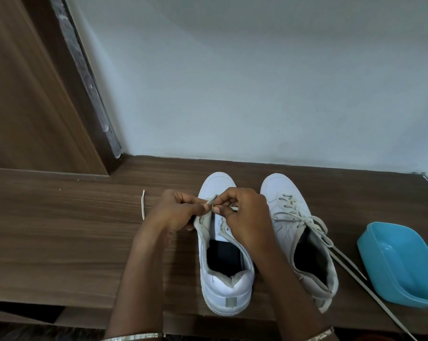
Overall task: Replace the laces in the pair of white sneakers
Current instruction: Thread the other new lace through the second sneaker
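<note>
Two white sneakers stand side by side on the wooden table, toes toward the wall. Over the front eyelets of the left sneaker [226, 279], my left hand [177, 211] pinches the eyelet flap and a bit of lace. My right hand [245, 212] pinches the white lace tip at the same spot. A loose end of that lace [143, 205] lies on the table to the left of my left hand. The right sneaker [304, 242] is laced with a greyish lace [341, 254] whose ends trail off to the right front.
A light blue plastic tub [404, 262] sits at the table's right edge, next to the trailing lace. A white wall runs behind the table [60, 242], and a brown wooden panel [31, 94] stands at the left back.
</note>
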{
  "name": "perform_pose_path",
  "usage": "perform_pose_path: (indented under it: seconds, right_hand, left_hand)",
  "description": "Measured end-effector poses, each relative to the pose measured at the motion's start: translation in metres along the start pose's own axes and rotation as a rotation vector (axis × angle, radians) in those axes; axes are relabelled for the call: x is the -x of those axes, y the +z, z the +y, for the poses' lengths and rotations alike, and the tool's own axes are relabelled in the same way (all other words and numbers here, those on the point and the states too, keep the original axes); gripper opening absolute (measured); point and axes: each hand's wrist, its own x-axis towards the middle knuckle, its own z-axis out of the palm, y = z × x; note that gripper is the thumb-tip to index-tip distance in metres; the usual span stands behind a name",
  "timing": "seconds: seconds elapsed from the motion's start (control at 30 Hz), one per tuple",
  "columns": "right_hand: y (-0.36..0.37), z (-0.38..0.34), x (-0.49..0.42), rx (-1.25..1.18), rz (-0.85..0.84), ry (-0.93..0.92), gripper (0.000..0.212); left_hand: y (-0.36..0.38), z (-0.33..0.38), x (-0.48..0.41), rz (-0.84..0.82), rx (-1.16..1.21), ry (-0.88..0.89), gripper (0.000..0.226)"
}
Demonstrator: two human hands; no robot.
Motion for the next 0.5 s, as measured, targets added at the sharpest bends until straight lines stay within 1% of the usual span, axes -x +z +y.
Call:
perform_pose_path:
  seconds: [0.17,0.33,0.5]
  right_hand:
    - [0.0024,-0.0001,0.0014,-0.077,0.079,0.037,0.021]
    - [0.004,0.0025,0.0001,-0.092,0.049,0.019,0.029]
    - [0.0049,0.0022,0.0003,-0.079,0.078,0.024,0.03]
  left_hand:
    - [0.0017,0.0003,0.0017,0.0,0.007,-0.01,0.006]
    - [0.0014,0.0013,0.0033,-0.005,0.015,-0.001,0.006]
    - [0.0021,0.0036,0.0051,-0.017,0.07,-0.02,0.013]
